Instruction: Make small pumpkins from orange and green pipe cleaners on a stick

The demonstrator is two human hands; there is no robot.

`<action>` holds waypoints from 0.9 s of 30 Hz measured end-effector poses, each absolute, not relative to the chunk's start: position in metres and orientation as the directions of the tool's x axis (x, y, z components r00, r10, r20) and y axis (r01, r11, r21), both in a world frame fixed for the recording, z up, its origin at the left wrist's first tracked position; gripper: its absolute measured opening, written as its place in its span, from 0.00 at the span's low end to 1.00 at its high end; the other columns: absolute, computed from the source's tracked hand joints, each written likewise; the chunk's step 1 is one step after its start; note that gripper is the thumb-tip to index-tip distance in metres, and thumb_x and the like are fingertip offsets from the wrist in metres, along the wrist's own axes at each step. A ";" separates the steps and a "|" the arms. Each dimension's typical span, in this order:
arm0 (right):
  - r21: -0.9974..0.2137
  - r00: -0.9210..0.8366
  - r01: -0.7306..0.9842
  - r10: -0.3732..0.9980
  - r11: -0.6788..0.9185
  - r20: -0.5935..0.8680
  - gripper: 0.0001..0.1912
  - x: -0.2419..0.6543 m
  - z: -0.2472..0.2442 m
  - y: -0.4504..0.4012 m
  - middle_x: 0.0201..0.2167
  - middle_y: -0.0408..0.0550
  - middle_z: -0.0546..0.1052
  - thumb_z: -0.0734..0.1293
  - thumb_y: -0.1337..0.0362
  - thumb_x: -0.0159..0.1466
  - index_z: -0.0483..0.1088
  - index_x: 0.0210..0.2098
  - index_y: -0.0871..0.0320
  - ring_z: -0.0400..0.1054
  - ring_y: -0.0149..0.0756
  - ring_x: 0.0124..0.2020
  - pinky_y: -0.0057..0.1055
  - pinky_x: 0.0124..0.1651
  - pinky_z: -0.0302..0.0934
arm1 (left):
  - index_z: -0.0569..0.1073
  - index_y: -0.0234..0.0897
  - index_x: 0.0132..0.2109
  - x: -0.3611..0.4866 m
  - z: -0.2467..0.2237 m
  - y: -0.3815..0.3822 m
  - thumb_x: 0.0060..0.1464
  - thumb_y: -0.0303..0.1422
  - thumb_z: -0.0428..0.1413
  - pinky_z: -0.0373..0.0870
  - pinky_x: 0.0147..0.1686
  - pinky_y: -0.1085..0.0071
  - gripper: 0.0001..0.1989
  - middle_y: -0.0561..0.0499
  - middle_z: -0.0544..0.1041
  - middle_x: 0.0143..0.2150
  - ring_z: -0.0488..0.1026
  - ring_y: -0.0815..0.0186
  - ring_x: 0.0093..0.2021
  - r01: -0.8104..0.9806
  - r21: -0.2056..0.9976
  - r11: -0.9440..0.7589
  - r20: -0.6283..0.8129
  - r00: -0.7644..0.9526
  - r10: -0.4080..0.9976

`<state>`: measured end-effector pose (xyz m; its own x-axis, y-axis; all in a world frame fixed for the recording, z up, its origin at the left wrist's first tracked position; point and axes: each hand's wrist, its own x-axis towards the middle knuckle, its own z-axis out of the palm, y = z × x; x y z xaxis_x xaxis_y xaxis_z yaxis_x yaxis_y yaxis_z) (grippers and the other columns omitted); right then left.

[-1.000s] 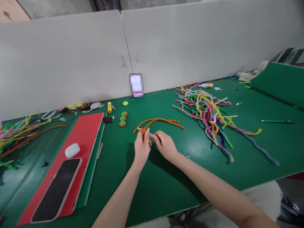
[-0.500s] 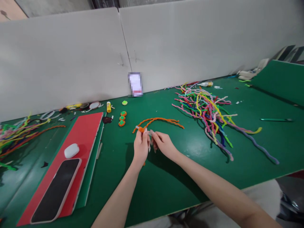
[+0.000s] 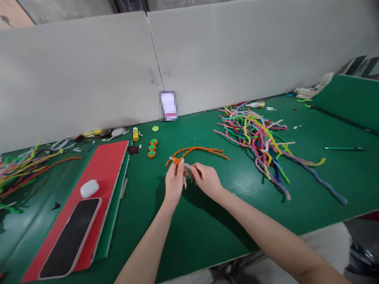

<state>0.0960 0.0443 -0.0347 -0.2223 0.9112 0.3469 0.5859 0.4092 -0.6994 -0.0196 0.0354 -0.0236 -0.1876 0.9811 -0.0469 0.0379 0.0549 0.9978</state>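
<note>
Near the middle of the green table, my left hand [image 3: 174, 179] pinches a small orange fuzzy piece [image 3: 176, 161] with a pale tip sticking out at its left. Close on the right, my right hand [image 3: 205, 179] has its thumb and forefinger closed on a thin pale strip [image 3: 187, 166] that runs toward the left hand. Just beyond the hands lie several orange fuzzy stems [image 3: 198, 148], curved. Orange round pieces with green tops [image 3: 152, 148] stand in a row to the left, and a pale green round piece [image 3: 155, 128] is behind them.
At the left, a red board [image 3: 103, 169] carries a dark phone [image 3: 71, 236] and a white case [image 3: 89, 188]. A heap of colourful stems [image 3: 257, 138] is at the right, with green tweezers [image 3: 343, 148] beyond. A lit phone [image 3: 168, 105] leans on the grey partition [image 3: 89, 75].
My right hand has shifted slightly, its fingers more closed around the pale strip. My left hand has moved a little to the left.
</note>
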 end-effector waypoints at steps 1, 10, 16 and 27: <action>-0.688 -0.223 0.596 0.908 0.415 0.354 0.18 0.096 -0.035 0.044 0.18 0.43 0.70 0.53 0.59 0.65 0.64 0.23 0.58 0.63 0.29 0.20 0.24 0.27 0.52 | 0.64 0.35 0.31 -0.020 -0.023 0.035 0.51 0.44 0.49 0.53 0.11 0.81 0.15 0.58 0.64 0.20 0.57 0.79 0.12 0.040 0.998 0.050 -0.042 -0.186 0.982; -0.634 -0.226 0.640 0.895 0.434 0.386 0.16 0.098 -0.038 0.048 0.22 0.45 0.73 0.54 0.59 0.65 0.67 0.27 0.58 0.65 0.30 0.23 0.25 0.28 0.52 | 0.63 0.34 0.28 -0.022 -0.022 0.037 0.50 0.44 0.51 0.52 0.11 0.82 0.16 0.59 0.63 0.18 0.55 0.79 0.12 0.054 0.997 0.057 -0.047 -0.172 0.984; -0.646 -0.188 0.636 0.897 0.422 0.401 0.15 0.098 -0.038 0.048 0.22 0.45 0.73 0.54 0.59 0.64 0.68 0.29 0.57 0.66 0.31 0.24 0.25 0.28 0.52 | 0.64 0.35 0.31 -0.021 -0.020 0.035 0.50 0.44 0.51 0.52 0.10 0.81 0.15 0.59 0.63 0.18 0.55 0.79 0.12 0.054 0.997 0.053 -0.043 -0.177 0.983; -0.682 -0.153 0.594 0.891 0.428 0.427 0.11 0.099 -0.038 0.047 0.27 0.46 0.74 0.57 0.60 0.63 0.68 0.32 0.57 0.67 0.32 0.27 0.26 0.30 0.54 | 0.64 0.35 0.32 -0.019 -0.019 0.033 0.51 0.43 0.50 0.54 0.12 0.81 0.14 0.58 0.64 0.19 0.56 0.78 0.13 0.074 0.997 0.018 -0.005 -0.180 0.984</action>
